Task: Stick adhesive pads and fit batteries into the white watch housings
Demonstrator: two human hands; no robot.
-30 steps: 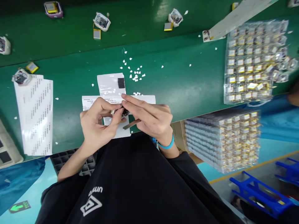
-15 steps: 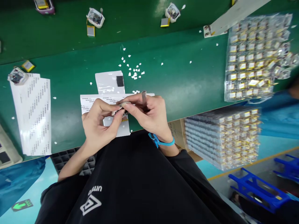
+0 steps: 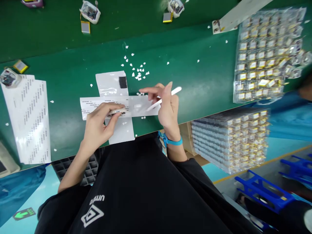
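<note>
My left hand [image 3: 98, 122] pinches a small white device housing [image 3: 118, 112] between thumb and fingers, with its thin edge facing up. It is held low over a printed white sheet [image 3: 85, 107]. My right hand [image 3: 168, 109] has a slim, pale pointed tool that looks like tweezers [image 3: 176, 90] resting across the thumb and fingers. The index finger stretches leftward. The tool's tip reaches a translucent strip [image 3: 142, 105] right of the housing. A black patch [image 3: 123, 82] lies on another white sheet [image 3: 107, 79] behind.
Small white round stickers [image 3: 138, 77] are scattered over the green table [image 3: 190, 78]. More printed sheets [image 3: 29, 120] lie left. Open housings [image 3: 90, 11] with batteries [image 3: 85, 27] stand at the back. Right are a battery tray [image 3: 262, 61], stacked trays [image 3: 229, 139] and a metal bracket [image 3: 239, 18].
My right hand has let go of the housing and moved right, swinging the tool's tip down toward the strip. My left hand still holds the housing, now slightly lower and left.
</note>
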